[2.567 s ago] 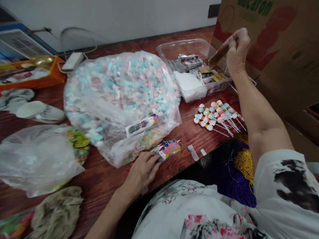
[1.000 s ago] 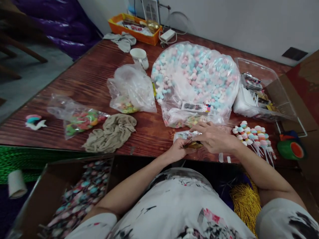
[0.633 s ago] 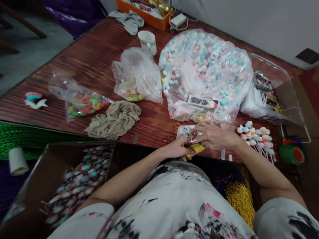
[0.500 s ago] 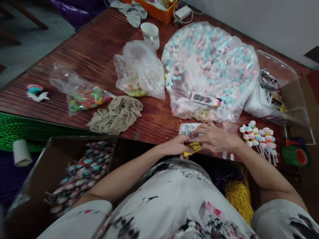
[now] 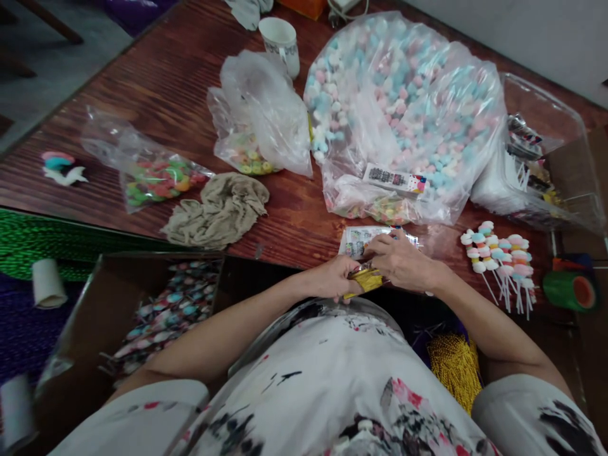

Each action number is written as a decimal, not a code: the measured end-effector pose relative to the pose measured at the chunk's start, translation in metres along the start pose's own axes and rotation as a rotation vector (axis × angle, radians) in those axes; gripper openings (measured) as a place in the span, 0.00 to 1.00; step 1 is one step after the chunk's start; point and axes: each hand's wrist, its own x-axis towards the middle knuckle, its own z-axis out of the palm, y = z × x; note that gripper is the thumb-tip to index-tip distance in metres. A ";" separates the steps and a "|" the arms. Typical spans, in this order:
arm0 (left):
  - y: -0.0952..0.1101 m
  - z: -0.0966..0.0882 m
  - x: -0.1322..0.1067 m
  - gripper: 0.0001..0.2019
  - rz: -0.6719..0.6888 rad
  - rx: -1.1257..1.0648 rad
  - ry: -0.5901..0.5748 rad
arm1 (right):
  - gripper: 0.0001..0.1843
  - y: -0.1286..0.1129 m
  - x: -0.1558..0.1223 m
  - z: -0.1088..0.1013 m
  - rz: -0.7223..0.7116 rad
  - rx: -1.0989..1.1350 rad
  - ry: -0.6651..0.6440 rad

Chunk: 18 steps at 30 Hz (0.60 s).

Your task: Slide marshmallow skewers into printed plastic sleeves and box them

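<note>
At the table's front edge, close to my body, my left hand (image 5: 331, 277) pinches a small shiny yellow wrapper (image 5: 365, 280) by its left end. The fingers of my right hand (image 5: 403, 261) are bent over the wrapper's other end, their tips partly hidden. What the wrapper contains, I cannot make out. Just behind the hands, flat printed packets (image 5: 354, 239) lie on the table, partly covered by my right hand. Marshmallow skewers (image 5: 501, 253) on white sticks lie to the right of it.
A big clear bag of marshmallows (image 5: 403, 95) fills the back. Left of it are a mug (image 5: 280, 44), bags of gummies (image 5: 159, 180) and ring candies (image 5: 251, 158), and a crumpled cloth (image 5: 218, 212). A clear bin (image 5: 546, 95) and green tape (image 5: 565, 290) sit right; a box of wrapped sweets (image 5: 166, 316), lower left.
My view has tilted slightly downward, so the table's things sit higher. Both hands stay at the yellow wrapper; my right fingers have shifted on it, and more of its yellow side shows.
</note>
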 end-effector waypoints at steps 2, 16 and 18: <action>0.000 -0.001 0.001 0.08 0.021 -0.035 -0.038 | 0.10 0.002 -0.003 -0.002 0.024 -0.010 0.024; 0.004 0.007 0.008 0.17 0.230 -0.479 0.089 | 0.26 0.018 -0.015 -0.011 0.029 0.771 0.619; 0.008 0.006 0.006 0.17 0.272 -0.546 0.095 | 0.40 0.019 -0.016 0.001 0.098 1.011 0.775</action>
